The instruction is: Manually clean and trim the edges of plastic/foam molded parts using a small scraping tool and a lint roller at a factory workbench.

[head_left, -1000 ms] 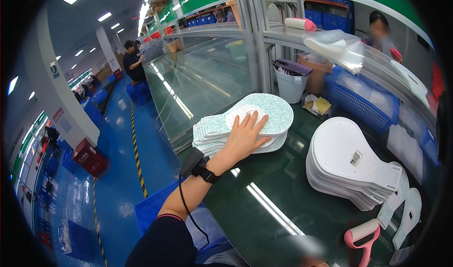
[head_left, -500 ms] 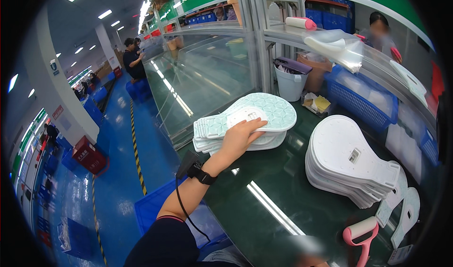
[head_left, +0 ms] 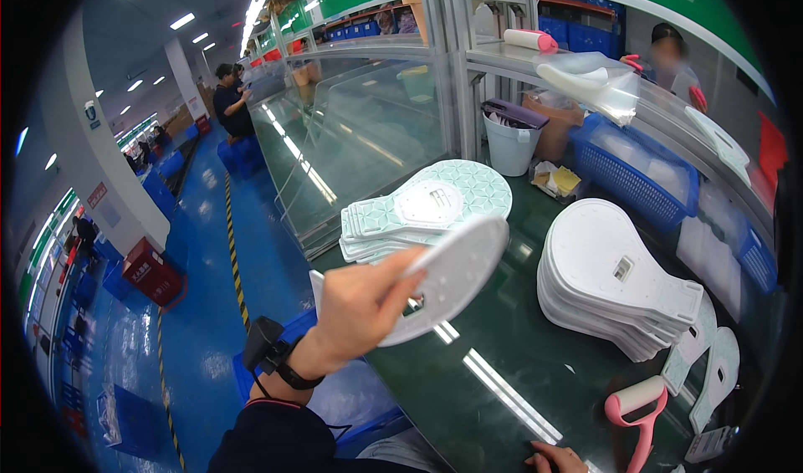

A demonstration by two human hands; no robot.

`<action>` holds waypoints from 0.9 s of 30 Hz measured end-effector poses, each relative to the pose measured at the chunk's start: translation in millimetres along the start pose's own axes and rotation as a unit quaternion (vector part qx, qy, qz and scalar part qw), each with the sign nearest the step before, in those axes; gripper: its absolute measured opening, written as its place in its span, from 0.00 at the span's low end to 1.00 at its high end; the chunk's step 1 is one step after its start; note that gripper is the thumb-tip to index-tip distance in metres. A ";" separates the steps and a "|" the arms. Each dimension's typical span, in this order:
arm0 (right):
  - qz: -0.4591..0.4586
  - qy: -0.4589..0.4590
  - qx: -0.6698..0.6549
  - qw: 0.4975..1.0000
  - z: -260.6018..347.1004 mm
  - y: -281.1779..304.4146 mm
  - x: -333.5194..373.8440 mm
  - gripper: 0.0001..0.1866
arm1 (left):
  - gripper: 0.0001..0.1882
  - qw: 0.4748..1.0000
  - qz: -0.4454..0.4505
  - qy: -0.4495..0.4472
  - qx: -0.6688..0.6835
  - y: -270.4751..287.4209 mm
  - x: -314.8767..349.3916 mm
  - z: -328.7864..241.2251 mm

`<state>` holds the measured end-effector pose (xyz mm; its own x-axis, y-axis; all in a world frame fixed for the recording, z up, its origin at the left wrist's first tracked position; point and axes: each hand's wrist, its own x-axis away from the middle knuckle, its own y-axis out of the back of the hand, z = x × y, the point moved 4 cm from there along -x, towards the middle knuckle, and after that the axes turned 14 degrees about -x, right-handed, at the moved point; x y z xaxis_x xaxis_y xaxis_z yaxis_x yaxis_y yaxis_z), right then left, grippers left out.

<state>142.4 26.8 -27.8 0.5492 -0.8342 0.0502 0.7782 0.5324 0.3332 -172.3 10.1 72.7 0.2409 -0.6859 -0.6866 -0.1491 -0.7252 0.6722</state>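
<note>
- The left hand (head_left: 360, 301) is pinching a flat, white, rounded plate (head_left: 473, 264); its grip is squeezing between thumb and fingers.
- The plate is hanging tilted over the shiny, dark green bench (head_left: 519, 310), near the front edge.
- A pile of pale green, star-patterned, paddle-shaped plates (head_left: 481, 187) is lying behind it.
- A pile of white, paddle-shaped plates (head_left: 585, 247) is sitting toward the back edge.
- The right hand (head_left: 558, 459) is showing partly; I cannot tell its grip.

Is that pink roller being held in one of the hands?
No, the roller lies on the table, apart from the right hand, and the left hand holds a white board.
</note>
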 end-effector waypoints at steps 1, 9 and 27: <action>0.000 0.010 0.009 1.000 0.1 -0.1 0.0 0.11 | 0.13 0.997 0.014 -0.069 -0.019 -5.5 7.2 -5.4; 0.056 -0.061 -0.110 0.991 -3.8 -15.3 6.7 0.17 | 0.19 0.955 0.076 -0.266 0.102 -52.3 82.3 -80.7; -0.106 -0.145 -0.446 0.877 -22.5 -20.0 20.5 0.21 | 0.19 0.765 0.366 -0.300 0.438 -25.6 90.9 -112.5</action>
<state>144.9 2.3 -54.6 0.3636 -0.8610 0.3556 0.8532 0.1545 -0.4982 -38.6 -27.0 24.2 -0.6577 -0.6410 -0.3956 -0.6819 0.2835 0.6743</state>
